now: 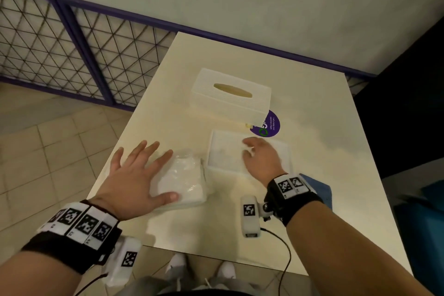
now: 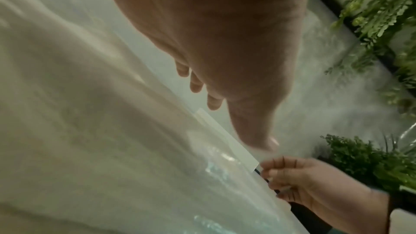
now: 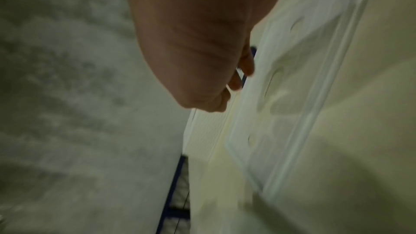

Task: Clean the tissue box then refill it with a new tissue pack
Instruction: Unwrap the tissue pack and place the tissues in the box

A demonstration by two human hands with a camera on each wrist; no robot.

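The white tissue box cover (image 1: 230, 94), with an oval slot on top, stands at the middle of the cream table (image 1: 324, 115). Nearer me lies its shallow white base tray (image 1: 223, 158) (image 3: 292, 95). My right hand (image 1: 249, 149) (image 3: 238, 77) (image 2: 292, 181) is over the tray with curled fingers; a small white bit shows among them, and what it is I cannot tell. A tissue pack in clear wrap (image 1: 185, 180) (image 2: 112, 131) lies left of the tray. My left hand (image 1: 153, 168) (image 2: 234, 113) is spread flat over it, thumb (image 1: 168, 197) on the wrap.
A purple round sticker (image 1: 268, 125) lies between the cover and the tray. A blue cloth (image 1: 319, 190) sits behind my right wrist. A purple-framed mesh fence (image 1: 72, 55) runs along the left, with tiled floor below. Green plants (image 2: 382, 6) stand off to the right.
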